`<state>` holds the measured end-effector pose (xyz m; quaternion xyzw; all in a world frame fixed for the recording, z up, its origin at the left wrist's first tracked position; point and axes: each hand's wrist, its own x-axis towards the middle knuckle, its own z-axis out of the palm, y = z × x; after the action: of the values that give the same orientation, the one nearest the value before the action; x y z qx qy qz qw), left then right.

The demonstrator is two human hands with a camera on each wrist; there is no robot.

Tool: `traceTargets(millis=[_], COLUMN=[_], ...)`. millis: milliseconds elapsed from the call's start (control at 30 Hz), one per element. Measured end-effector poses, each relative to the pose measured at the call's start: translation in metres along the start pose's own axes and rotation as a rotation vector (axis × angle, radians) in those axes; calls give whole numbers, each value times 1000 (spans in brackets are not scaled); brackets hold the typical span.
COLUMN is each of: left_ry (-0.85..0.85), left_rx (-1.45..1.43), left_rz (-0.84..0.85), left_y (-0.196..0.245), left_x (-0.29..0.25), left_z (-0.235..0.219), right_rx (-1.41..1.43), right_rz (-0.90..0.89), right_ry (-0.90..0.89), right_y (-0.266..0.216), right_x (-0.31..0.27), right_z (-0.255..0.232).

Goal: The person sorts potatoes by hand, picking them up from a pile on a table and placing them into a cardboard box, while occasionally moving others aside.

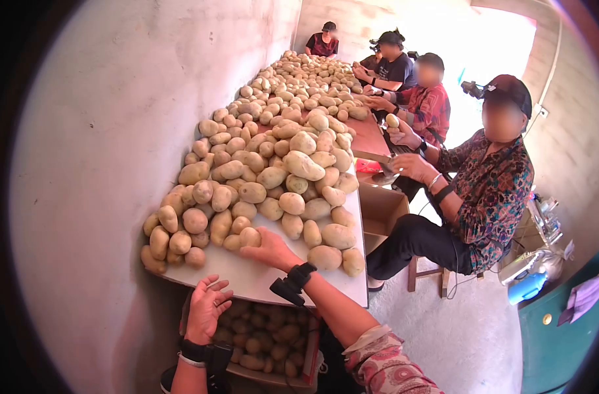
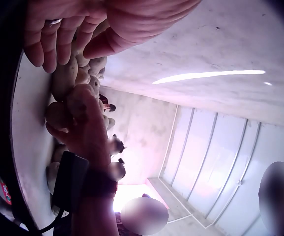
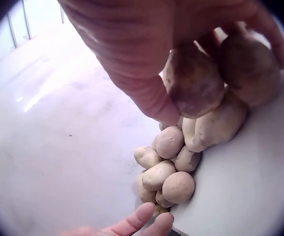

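Observation:
My right hand (image 1: pixel 273 249) reaches over the near end of the potato heap and grips a potato (image 1: pixel 249 238). In the right wrist view its thumb and fingers curl about this potato (image 3: pixel 196 83), with a second potato (image 3: pixel 250 69) right under the fingers. My left hand (image 1: pixel 206 310) hangs just off the table's front edge, palm up, fingers loosely bent and nothing in it. Beyond its fingers, the left wrist view shows the right hand (image 2: pixel 85 132) at the potatoes. The heap of potatoes (image 1: pixel 271 177) covers much of the white tabletop (image 1: pixel 283 279).
Below the table edge stands a box (image 1: pixel 309 364) filled with potatoes. A wall (image 1: pixel 115 164) runs along the left. At right a seated person (image 1: pixel 487 171) holds a knife (image 1: pixel 373 156) and a potato (image 1: pixel 392 121), beside a cardboard box (image 1: pixel 385 203). Several more people sit farther back.

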<state>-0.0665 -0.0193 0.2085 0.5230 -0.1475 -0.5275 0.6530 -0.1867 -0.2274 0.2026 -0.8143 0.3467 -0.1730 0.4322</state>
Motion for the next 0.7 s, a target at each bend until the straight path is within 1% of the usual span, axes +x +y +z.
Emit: traceTargets(millis=[133,200,233,267,300,333,367,400,433,500,533,600,633,700], left_ry=[3,-11,-13,-29,-28,-24,-28,0,-3,-6,-14,-15,-10,-7], left_rx=[-3,-4,-6,10,-6,9,24,20,10,1,1,-1,-3,-8], left_rz=[1,6,14,15,11,12,12,9,6,6,13,13,10,5], left_y=[0,-2,-2,-2,-2,0,0,-1,-2,-2,-2,-3,-2,-1], left_x=[1,3,2,1,1,1,1,0,1,3,4,3,4,6], left_z=[-1,1,-2,-2,-3,-1,-1,-2,-4,-7,-9,-10,-10,-9], right_rx=[112,167,21,-44,89,-42,142,181,191,263,264,24,26,211], right_rz=[25,31,-71,-119,74,-129,-6,48,89,136,136,-69,-67,274], right_ry=[34,227,287,179,133,192,153,198,156,162,156,98,93,60], right_y=[-1,-1,16,20,6,44,21,28,22,27,31,33,33,11], right_x=[-1,-4,4,4,2,19,7,9,6,4,2,-5,-6,-15], right_z=[0,2,5,-2,-12,-2,-15,-13,-19,-22,-28,-35,-37,-47])
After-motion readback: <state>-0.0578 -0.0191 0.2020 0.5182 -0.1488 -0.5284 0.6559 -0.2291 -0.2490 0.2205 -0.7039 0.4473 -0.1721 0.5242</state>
